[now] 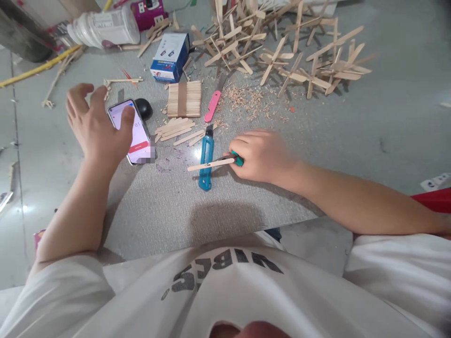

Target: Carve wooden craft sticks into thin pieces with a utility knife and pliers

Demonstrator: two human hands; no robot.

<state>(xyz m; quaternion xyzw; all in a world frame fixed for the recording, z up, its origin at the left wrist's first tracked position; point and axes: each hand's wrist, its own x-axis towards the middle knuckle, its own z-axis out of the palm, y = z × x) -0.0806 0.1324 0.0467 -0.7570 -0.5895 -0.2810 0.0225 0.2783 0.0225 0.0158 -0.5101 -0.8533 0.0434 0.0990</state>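
My left hand [97,124] hovers over a smartphone [136,136] lying on the grey mat [169,206], fingers spread, thumb touching the lit screen. My right hand [262,155] is curled around a green-handled tool [238,159] together with a wooden craft stick [210,164] that points left. The stick lies across a teal utility knife [206,159] resting on the mat. A small loose heap of sticks [178,129] lies just beyond the knife.
A flat panel of glued sticks [184,98] and a pink knife [213,106] lie further back. Several crossed-stick pieces [282,51] pile up at the far right. A blue box [170,56], white bottle [105,28] and black round object [144,108] sit at the back left.
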